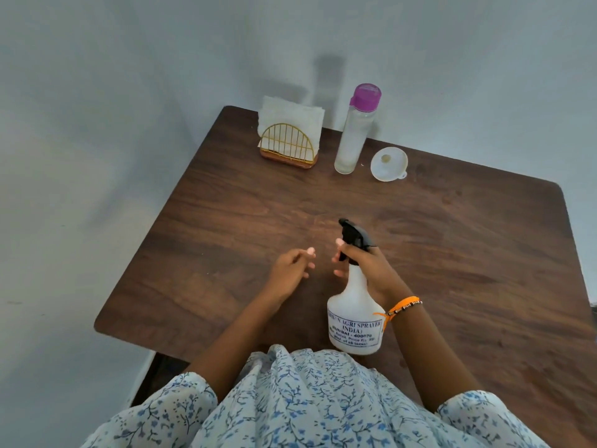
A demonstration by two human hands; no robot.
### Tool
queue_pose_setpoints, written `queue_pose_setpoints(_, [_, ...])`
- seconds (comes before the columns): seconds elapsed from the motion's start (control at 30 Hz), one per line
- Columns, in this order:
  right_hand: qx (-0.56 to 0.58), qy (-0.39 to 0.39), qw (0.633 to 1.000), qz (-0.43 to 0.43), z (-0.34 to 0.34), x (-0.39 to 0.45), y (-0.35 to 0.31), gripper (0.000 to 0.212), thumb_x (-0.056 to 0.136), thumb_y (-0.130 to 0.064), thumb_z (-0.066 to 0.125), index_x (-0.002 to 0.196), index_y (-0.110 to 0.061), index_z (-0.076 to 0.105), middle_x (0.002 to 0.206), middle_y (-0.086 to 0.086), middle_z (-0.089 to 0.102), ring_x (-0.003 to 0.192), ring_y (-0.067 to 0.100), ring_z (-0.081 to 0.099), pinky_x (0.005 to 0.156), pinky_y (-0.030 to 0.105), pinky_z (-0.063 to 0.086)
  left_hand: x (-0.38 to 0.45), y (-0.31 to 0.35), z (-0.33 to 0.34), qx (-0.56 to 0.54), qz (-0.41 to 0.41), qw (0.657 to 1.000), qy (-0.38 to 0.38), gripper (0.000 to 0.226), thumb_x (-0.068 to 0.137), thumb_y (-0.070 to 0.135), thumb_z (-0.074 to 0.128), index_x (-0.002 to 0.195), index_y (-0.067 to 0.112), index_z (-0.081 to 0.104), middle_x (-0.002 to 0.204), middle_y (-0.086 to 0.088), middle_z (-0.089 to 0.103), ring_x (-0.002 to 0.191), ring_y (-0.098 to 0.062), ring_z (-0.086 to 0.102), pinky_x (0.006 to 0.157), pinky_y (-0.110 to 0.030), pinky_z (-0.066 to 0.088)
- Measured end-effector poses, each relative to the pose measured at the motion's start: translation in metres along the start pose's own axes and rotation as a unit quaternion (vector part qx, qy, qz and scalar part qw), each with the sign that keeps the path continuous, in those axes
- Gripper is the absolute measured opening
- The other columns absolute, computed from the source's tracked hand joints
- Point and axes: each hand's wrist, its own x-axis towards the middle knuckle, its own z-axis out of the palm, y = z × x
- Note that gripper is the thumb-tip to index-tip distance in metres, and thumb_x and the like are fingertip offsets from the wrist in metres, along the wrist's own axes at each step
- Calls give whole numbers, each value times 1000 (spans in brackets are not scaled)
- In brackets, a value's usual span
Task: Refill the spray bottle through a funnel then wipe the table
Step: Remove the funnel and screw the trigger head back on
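Head view: the right hand [368,270] has its fingers [339,253] wrapped round the spray bottle [355,318] neck, apparently raised off the desk [226,221]. Left hand [292,270] hovers beside, loosely curled, holding nothing. The funnel [389,163] lies at the far edge.

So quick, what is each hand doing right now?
Left hand: open, fingers loosely curled, holding nothing.
Right hand: grips the neck of the white plastic spray bottle just below its black trigger head.
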Motion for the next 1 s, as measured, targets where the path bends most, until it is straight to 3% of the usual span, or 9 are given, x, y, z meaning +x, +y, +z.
queue_pose_setpoints(0.1, [-2, 7, 999, 45, 5, 3, 3, 9, 91, -20, 59, 91, -11, 58, 75, 7, 54, 75, 21, 58, 69, 34, 54, 4, -11, -1, 10, -20, 1000, 22, 9, 93, 19, 54, 87, 19, 60, 80, -1, 62, 76, -12, 57, 74, -26, 50])
queue_pose_setpoints(0.23, [28, 39, 998, 50, 2, 7, 2, 13, 91, -22, 59, 86, -9, 57, 68, 5, 51, 62, 17, 54, 60, 29, 54, 5, -15, 4, 42, -32, 998, 27, 14, 90, 21, 57, 78, 28, 58, 80, 1, 64, 77, -14, 60, 82, -34, 51])
queue_pose_setpoints(0.5, [92, -6, 994, 66, -15, 6, 5, 17, 89, -16, 59, 103, -6, 57, 85, 10, 59, 89, 23, 60, 68, 38, 58, 6, -4, 13, 69, -38, 997, 23, 5, 90, 24, 57, 90, 22, 62, 92, -5, 67, 80, -14, 60, 81, -31, 50])
queue_pose_setpoints(0.6, [137, 32, 989, 43, -27, -1, 8, 6, 91, -12, 56, 94, -9, 58, 84, 10, 60, 91, 23, 61, 70, 40, 58, 6, 0, 22, 88, -32, 996, 6, 5, 89, 25, 58, 87, 23, 61, 89, -3, 67, 78, -14, 60, 81, -33, 51])
queue_pose_setpoints(0.73, [181, 89, 979, 30, -56, -10, 4, 6, 91, -16, 56, 93, -10, 57, 82, 9, 60, 88, 24, 63, 67, 38, 58, 5, 6, 41, 97, -17, 995, -23, 6, 89, 22, 58, 86, 19, 62, 82, -1, 62, 73, -13, 57, 77, -32, 50])
queue_pose_setpoints(0.83, [197, 146, 969, 38, -79, -15, 2, 16, 90, -19, 59, 101, -7, 55, 83, 9, 58, 85, 24, 63, 65, 35, 54, 6, 12, 56, 104, -4, 993, -51, 8, 89, 21, 58, 82, 21, 60, 80, 1, 61, 72, -11, 55, 75, -29, 48])
queue_pose_setpoints(1.0, [240, 232, 942, 23, -116, -24, 0, 34, 86, -25, 65, 112, -7, 52, 82, 8, 61, 84, 23, 65, 61, 34, 55, 14, 26, 94, 140, 10, 986, -95, 13, 87, 26, 60, 74, 29, 59, 78, 1, 63, 72, -14, 57, 82, -40, 52])
